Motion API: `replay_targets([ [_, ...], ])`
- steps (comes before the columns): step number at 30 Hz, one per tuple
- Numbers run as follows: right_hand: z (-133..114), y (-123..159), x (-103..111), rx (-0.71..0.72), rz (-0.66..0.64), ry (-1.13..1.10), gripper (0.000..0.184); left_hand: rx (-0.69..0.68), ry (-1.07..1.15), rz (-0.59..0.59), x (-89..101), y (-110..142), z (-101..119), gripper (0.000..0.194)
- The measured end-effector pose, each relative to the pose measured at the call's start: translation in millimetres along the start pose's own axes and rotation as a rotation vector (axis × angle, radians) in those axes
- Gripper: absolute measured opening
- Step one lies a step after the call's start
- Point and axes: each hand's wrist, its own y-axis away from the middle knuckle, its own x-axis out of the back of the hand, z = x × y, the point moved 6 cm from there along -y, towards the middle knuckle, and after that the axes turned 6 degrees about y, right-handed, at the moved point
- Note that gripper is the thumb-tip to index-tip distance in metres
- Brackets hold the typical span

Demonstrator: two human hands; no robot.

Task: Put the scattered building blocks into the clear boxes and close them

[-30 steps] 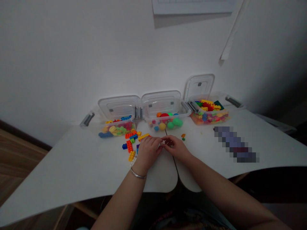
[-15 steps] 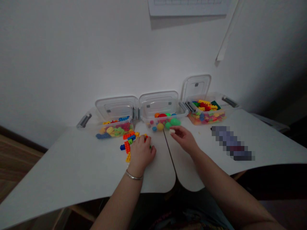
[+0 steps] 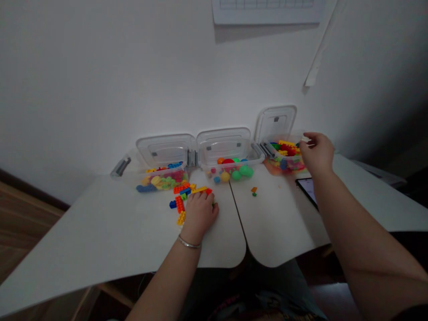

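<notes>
My right hand (image 3: 317, 154) is raised over the right clear plastic box (image 3: 281, 168), fingers pinched on a small white piece (image 3: 305, 139) whose exact kind is too small to make out. That box holds mixed colourful toy pieces. My left hand (image 3: 200, 211) lies on the table over a loose group of toy building bricks, its thumb apart from the fingers. Around it are an orange brick (image 3: 179, 204), a dark blue brick (image 3: 173, 204), a yellow brick (image 3: 181, 218) and a long yellow piece (image 3: 199, 190). What lies under the palm is hidden.
The middle box (image 3: 230, 168) contains coloured balls, and the left box (image 3: 160, 179) holds colourful toys; all lids stand open against the wall. A small orange piece (image 3: 254, 190) and a green piece (image 3: 254, 195) lie on the right table. A phone (image 3: 306, 189) is partly behind my right arm.
My right hand has moved right and farther away with the white piece, from beside the middle box to above the right box. The left hand has stayed over the bricks.
</notes>
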Motion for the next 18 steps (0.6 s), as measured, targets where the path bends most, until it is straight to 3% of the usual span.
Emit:
replay_targets([
  [6, 22.4, 3.3, -16.2, 0.002, -0.117, 0.187, 0.038, -0.059, 0.004, -0.055, -6.7, -0.9, 1.6, 0.022],
  [11, 19.6, 6.1, -20.0, 0.028, -0.158, 0.26, 0.037, -0.127, 0.03, -0.078, -10.4, -1.1, 4.5, 0.023],
  [14, -4.4, 14.1, -6.2, 0.115, -0.059, 0.19, 0.032, -0.14, 0.079, -0.066, -10.2, -0.2, 5.3, 0.029],
  [18, -58.3, 48.4, 14.7, 0.281, 0.044, -0.053, 0.023, -0.075, 0.171, -0.025, -8.0, -0.1, 2.6, 0.035],
])
